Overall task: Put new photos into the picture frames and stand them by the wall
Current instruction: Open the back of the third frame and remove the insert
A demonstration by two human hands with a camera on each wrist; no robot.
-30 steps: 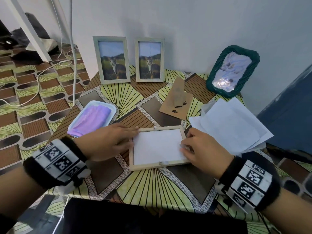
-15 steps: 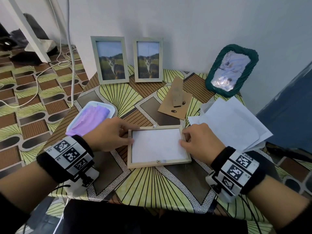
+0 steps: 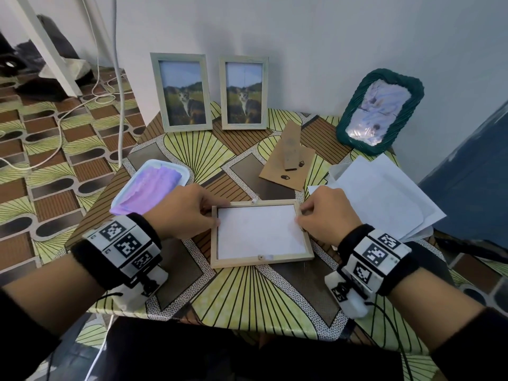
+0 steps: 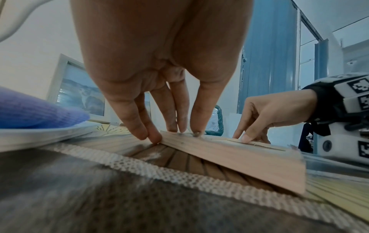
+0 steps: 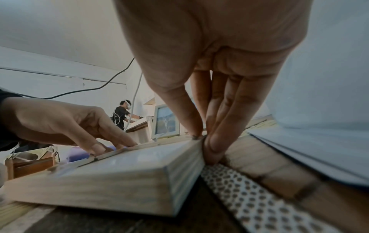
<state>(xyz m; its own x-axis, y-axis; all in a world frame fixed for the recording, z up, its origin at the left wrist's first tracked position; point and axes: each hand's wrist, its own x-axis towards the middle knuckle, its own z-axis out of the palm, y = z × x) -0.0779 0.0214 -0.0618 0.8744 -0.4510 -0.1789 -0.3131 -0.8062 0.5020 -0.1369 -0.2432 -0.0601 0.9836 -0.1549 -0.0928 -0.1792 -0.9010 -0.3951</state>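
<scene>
A light wooden frame (image 3: pixel 262 262) lies face down on the patterned table (image 3: pixel 247 298), with a white photo back (image 3: pixel 259 232) filling its opening. My left hand (image 3: pixel 215 215) pinches its left short edge, the fingertips (image 4: pixel 153 137) at the rim of the frame (image 4: pixel 239 160). My right hand (image 3: pixel 299 218) pinches the right short edge, thumb on top and fingers (image 5: pixel 213 145) against the side of the frame (image 5: pixel 99 186). The wrist views show a dark gap under the frame's near edge. A brown backing board (image 3: pixel 288 163) with its stand lies behind the frame.
Two framed cat photos (image 3: pixel 182 92) (image 3: pixel 244 93) and a green woven frame (image 3: pixel 379 111) stand against the wall. Loose white sheets (image 3: pixel 379 196) lie right of my hands and a white tray (image 3: pixel 184 171) with purple cloth lies left. Another person (image 5: pixel 121 115) works far off.
Both hands slid off the white photo back outward to the frame's two short edges and now pinch them. The frame stays in about the same spot.
</scene>
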